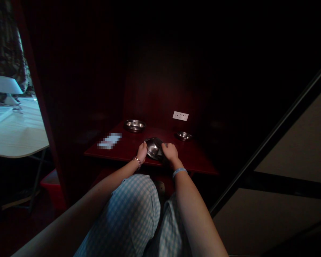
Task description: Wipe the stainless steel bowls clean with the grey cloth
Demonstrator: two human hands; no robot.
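A shiny metal bowl (153,146) is held tilted over the front part of the dark red shelf (198,160). On its left rim my left hand (142,151) is closed, with a beaded bracelet at the wrist. My right hand (171,152), with a light blue band on the wrist, grips the bowl's right side. Something dark or greyish shows by the right fingers, too dim to make out. Behind and to the left rests a larger metal bowl (134,125). A smaller metal bowl (184,136) sits at the back right.
A blurred-out pale item (109,140) lies on the shelf's left. A white socket plate (180,115) is on the back wall. Further left stand a pale table (21,137) with a lamp (6,85) and a red bin (53,187). Checkered-clad knees (133,207) are below the shelf.
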